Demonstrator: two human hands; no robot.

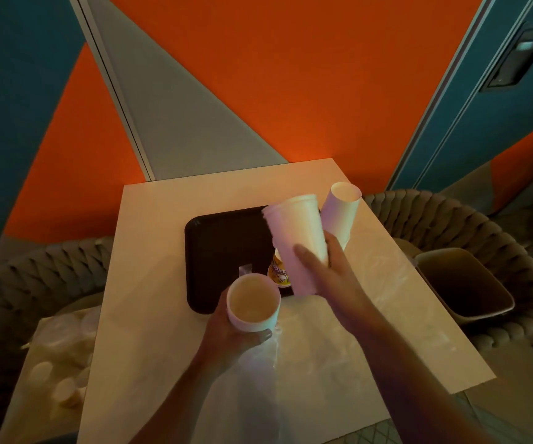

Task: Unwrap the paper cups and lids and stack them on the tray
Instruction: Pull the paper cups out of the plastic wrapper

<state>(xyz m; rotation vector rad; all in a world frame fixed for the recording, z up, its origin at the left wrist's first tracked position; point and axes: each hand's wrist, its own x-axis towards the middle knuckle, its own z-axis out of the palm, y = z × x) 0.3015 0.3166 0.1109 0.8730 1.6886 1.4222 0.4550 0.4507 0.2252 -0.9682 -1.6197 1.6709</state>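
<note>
A dark tray lies on the white table. My right hand grips a tall stack of white paper cups, tilted above the tray's right side. My left hand holds a single white cup upright, its mouth facing me, at the tray's near edge. Another stack of white cups stands at the tray's far right corner. A small printed yellow cup sits on the tray, partly hidden behind the held stack. Clear plastic wrap lies on the table under my arms.
A brown bin sits on the woven chair to the right. On the left, a bag of white cups and lids rests on another woven seat. An orange and grey wall rises behind the table.
</note>
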